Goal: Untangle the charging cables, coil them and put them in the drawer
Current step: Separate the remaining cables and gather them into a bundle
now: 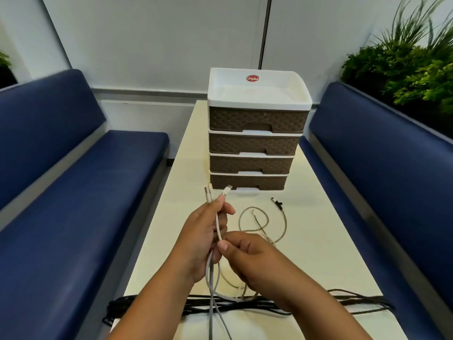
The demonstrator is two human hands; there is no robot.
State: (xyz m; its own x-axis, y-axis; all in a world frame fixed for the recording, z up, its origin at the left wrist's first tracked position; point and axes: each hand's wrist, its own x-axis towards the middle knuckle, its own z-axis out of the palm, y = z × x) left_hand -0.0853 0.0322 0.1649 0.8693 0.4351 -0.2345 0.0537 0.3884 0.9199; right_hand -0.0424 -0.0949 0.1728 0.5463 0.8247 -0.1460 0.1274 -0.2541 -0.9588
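Low centre of frame: left hand (203, 231) gripping the white charging cables (212, 273) just below their plugs, right hand (247, 258) pinching one strand beside it. Best to keep the plug ends bunched — slide the pinch downward, loop evenly. Grey braided cable (264, 224) loose mid-table; four-drawer organiser (255, 143) above, drawers closed.

blue benches (73, 182) both sides | plants (402, 69) right | cream table (318, 241)
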